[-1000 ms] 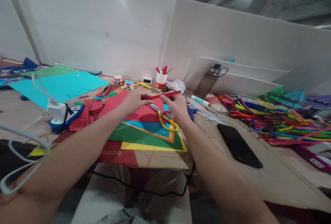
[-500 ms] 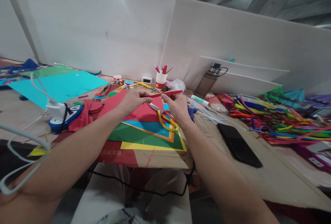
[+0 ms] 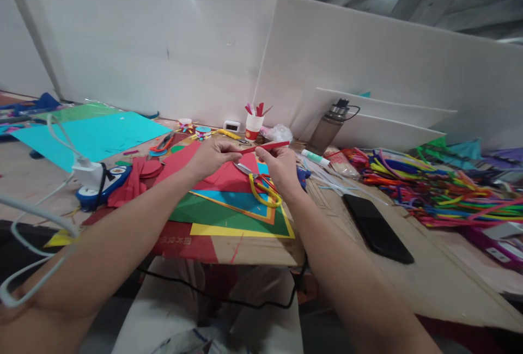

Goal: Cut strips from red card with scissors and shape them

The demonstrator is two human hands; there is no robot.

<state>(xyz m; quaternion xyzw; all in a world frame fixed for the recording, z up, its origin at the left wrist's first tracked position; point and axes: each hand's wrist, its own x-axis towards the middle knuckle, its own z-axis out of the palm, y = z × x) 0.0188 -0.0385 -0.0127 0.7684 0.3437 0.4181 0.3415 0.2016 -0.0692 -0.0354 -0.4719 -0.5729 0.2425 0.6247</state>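
Both my hands are raised over the table, pinching a narrow red paper strip (image 3: 265, 147) between them. My left hand (image 3: 212, 157) grips its left end with closed fingers. My right hand (image 3: 280, 168) holds its right part, fingers closed. Under my hands lie yellow-handled scissors (image 3: 261, 188) on a stack of red, blue, orange, green and yellow paper sheets (image 3: 229, 209).
A black phone (image 3: 376, 229) lies right of the sheets. A heap of coloured pipe cleaners (image 3: 441, 190) fills the right side. A paper cup with sticks (image 3: 254, 124), a water bottle (image 3: 330, 128), a large cyan sheet (image 3: 90, 135) and a white charger with cable (image 3: 87, 174) stand around. White boards (image 3: 368, 71) back the table.
Both hands have shifted very slightly with the red strip; the strip's right end sits a little higher. Nothing else has moved.
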